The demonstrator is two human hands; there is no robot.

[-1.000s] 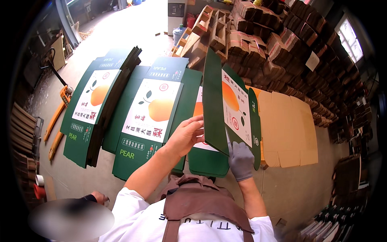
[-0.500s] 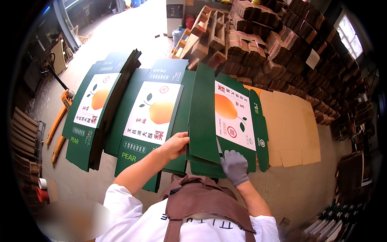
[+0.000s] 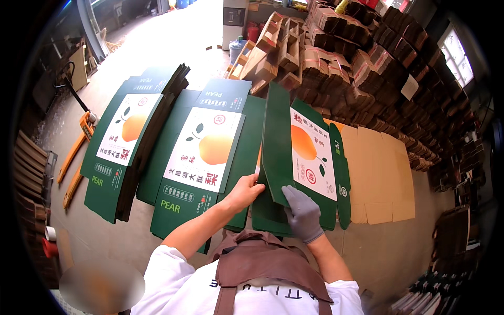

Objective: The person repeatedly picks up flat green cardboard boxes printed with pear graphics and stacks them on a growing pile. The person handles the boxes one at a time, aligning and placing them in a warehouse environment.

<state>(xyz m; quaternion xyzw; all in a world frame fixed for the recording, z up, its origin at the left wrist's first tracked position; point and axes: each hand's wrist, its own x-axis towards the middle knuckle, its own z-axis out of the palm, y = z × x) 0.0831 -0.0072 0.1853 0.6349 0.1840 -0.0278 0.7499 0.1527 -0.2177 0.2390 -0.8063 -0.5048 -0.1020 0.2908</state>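
Observation:
A green flat carton blank (image 3: pixel 314 181), printed with an orange-coloured pear on a white panel, lies in front of me. Its long left flap (image 3: pixel 278 142) stands partly folded up over the panel. Bare, my left hand (image 3: pixel 247 190) is closed at the carton's left edge by the raised flap, thumb against the fingers. A grey glove covers my right hand (image 3: pixel 302 210), whose bent fingers grip the flap's near corner. Whether it also holds a tool is hidden. Left of my hands lies a stack of matching printed cartons (image 3: pixel 202 149).
Another stack of green cartons (image 3: pixel 123 128) stands farther left, beside an orange pallet jack (image 3: pixel 79 144). Plain brown cardboard (image 3: pixel 380 176) extends to the right. Wooden pallets (image 3: pixel 273 50), a water bottle (image 3: pixel 237 50) and tall piles of bundled cardboard (image 3: pixel 362 73) stand at the back.
My right hand has shifted up onto the flap's near corner. A thin pale blade-like strip beside it no longer shows. My left hand has moved right; the flap is tilted differently.

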